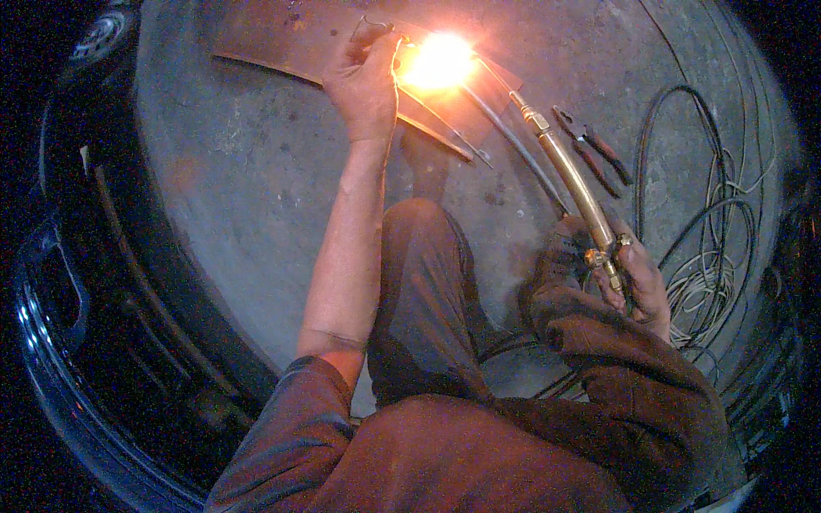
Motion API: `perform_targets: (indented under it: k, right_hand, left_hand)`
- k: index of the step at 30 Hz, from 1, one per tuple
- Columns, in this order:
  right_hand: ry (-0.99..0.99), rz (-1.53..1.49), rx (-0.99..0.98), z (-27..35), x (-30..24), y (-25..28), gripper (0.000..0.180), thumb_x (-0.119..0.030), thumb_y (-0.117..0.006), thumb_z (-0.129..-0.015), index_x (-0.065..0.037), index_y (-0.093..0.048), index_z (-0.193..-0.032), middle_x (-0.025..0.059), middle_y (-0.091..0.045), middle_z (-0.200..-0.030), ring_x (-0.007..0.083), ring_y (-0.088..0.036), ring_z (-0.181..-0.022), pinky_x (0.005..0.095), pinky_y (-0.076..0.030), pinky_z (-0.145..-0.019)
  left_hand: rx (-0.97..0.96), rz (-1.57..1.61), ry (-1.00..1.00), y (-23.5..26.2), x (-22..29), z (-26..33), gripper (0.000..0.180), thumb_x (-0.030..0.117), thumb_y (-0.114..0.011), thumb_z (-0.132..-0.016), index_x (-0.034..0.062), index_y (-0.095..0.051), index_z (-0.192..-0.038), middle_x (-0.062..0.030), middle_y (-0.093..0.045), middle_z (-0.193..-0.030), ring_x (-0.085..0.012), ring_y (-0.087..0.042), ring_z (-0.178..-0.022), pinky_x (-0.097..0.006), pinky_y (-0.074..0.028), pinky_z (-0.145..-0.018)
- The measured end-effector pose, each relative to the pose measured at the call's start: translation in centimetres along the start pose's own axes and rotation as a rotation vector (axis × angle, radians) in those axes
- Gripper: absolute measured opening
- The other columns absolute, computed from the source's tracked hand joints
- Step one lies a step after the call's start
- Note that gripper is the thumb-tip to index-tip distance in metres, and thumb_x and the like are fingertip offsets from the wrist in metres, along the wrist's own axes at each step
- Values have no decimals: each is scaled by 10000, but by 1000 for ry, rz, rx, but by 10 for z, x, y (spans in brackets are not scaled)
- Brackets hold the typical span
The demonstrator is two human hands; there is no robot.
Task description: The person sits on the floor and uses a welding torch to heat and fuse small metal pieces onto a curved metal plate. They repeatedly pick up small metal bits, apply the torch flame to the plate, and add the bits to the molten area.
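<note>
My right hand (pixel 646 286) is wrapped round the valve end of a brass gas torch (pixel 569 167). The torch points up and to the left, and its thin tip runs into a glaring white-orange flame (pixel 440 61). Just left of the glare, my left hand (pixel 359 90) is closed in a pinch on a thin bent wire (pixel 369 27), which loops out above the fingers. A grey tube (pixel 517 145) slopes from the glare down toward my right foot. The glare hides whatever the flame touches.
A flat brown metal sheet (pixel 274 43) lies on the concrete floor under the flame. Beside the torch lie pliers (pixel 594 150) with dark handles. Black hoses (pixel 641 162) and a coil of pale cable (pixel 703 295) lie at the right. A dark glossy curved panel (pixel 51 368) stands along the left.
</note>
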State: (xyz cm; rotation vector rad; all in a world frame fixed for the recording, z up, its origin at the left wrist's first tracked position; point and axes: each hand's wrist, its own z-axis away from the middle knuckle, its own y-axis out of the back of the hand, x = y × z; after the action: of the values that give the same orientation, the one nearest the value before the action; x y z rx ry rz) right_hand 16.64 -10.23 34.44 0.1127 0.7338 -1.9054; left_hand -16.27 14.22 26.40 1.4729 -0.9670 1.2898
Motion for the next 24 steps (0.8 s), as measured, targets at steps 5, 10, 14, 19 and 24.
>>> perform_targets:
  k: [5, 10, 14, 19, 24]
  right_hand:
    - [23, 24, -44, -3, 3, 4, 793, -463, -597, -993, -58, -265, -1588, 69, -649, -781, 60, -440, -407, 196, -320, -355]
    - [1, 33, 4, -1, 5, 4, 781, -468, -595, -994, -53, -286, -1579, 64, -651, -794, 55, -436, -410, 187, -320, -360]
    - [8, -2, -6, 0, -1, -4, 705, -453, -662, -949, -26, -421, -1455, 60, -676, -890, 60, -456, -447, 206, -339, -375]
    - [8, 2, -63, -3, -1, 1, 749, -467, -678, -940, -19, -404, -1474, 62, -683, -899, 57, -457, -446, 202, -336, -367]
    - [19, 14, -24, -1, -2, -2, 767, -477, -683, -935, -14, -403, -1479, 45, -673, -864, 49, -453, -445, 196, -329, -364]
  left_hand:
    - [-1, 1, 2, -2, -1, 0, 87, 101, -756, -885, 74, -715, -957, 16, -646, -719, -59, -515, -532, -224, -371, -438]
    - [23, -10, -19, -1, -9, -1, 76, 98, -756, -885, 77, -711, -942, 10, -649, -722, -61, -527, -554, -219, -387, -462]
    - [25, -6, -7, -1, -9, 0, 93, 71, -754, -873, 58, -722, -959, 1, -673, -776, -72, -569, -638, -223, -432, -544]
    - [39, -4, 33, -2, 2, 4, 87, 86, -763, -876, 70, -716, -947, 9, -656, -728, -55, -532, -558, -213, -383, -465]
    - [35, -17, 61, -2, 0, 6, 116, 55, -749, -870, 37, -733, -983, -9, -697, -837, -78, -604, -713, -230, -472, -617]
